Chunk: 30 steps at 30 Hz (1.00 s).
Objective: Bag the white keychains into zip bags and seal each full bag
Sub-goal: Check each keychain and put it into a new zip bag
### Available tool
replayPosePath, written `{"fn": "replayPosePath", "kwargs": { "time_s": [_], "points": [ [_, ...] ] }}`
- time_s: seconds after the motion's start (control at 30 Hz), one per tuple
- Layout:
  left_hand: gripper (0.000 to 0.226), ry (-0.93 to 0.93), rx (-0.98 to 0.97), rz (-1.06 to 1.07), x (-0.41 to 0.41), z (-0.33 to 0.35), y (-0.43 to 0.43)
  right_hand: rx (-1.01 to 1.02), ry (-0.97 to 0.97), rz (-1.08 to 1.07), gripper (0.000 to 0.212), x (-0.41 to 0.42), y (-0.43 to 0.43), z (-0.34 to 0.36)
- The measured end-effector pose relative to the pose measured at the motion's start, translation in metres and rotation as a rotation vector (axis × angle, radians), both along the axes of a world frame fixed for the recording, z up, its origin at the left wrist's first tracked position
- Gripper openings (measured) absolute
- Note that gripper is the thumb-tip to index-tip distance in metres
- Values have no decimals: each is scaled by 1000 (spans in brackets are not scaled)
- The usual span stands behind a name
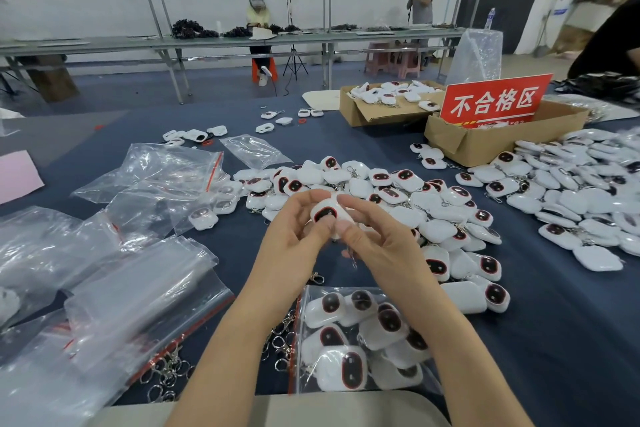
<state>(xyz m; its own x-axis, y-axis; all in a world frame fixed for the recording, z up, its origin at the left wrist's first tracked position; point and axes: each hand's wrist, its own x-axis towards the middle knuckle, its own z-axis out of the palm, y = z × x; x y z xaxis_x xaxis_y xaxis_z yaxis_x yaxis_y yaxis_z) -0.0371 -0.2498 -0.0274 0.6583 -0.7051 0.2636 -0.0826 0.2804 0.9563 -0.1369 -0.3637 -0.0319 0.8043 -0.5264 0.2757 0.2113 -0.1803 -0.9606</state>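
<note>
Now both hands are raised a little above the bench (pixel 571 340) and meet on one white keychain (pixel 325 213). The left hand (pixel 294 232) pinches its left side with curled fingers and thumb, the right hand (pixel 377 239) pinches its right side, and its dark, red-rimmed face looks toward the person. Its metal clasp (pixel 353 262) hangs down below the right hand. The zip bag (pixel 311 295) that must receive it lies on the bench nearer to the person than the hands, between the two forearms and partly under the right one, and it already contains several keychains. Its long side runs left to right, and the red strip (pixel 293 350) of its mouth is at the left end, just beside the left forearm. So I judge the left hand is the nearer one to open the mouth, and the keychain must come down and back, entering from the left. Beyond the hands lies the loose pile (pixel 391 191), and empty bags (pixel 145 288) lie to the left.
</note>
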Motion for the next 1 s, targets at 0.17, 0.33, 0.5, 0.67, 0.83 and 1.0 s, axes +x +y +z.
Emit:
{"fn": "replayPosePath", "kwargs": {
  "time_s": [0.17, 0.33, 0.5, 0.67, 0.83, 1.0],
  "points": [
    [22, 203, -182, -121, 1, 0, -3, -7, 14, -14, 37, -1, -3, -2],
    [39, 80, -138, -36, 6, -2, -4, 27, -26, -70, 29, -7, -9, 0],
    [55, 10, -104, 20, 11, -7, -4, 40, -37, -63, 33, -6, -11, -1],
    [42, 7, -112, 39, 12, -5, -3, 37, -44, -66, 34, -6, -11, 0],
    [30, 41, -132, 35, 9, -2, -2, 40, -73, -66, 32, -7, -10, 1],
    [39, -16, -32, 33, 5, 2, -1, -85, -44, -76, 33, -5, -6, 3]
  ]
}}
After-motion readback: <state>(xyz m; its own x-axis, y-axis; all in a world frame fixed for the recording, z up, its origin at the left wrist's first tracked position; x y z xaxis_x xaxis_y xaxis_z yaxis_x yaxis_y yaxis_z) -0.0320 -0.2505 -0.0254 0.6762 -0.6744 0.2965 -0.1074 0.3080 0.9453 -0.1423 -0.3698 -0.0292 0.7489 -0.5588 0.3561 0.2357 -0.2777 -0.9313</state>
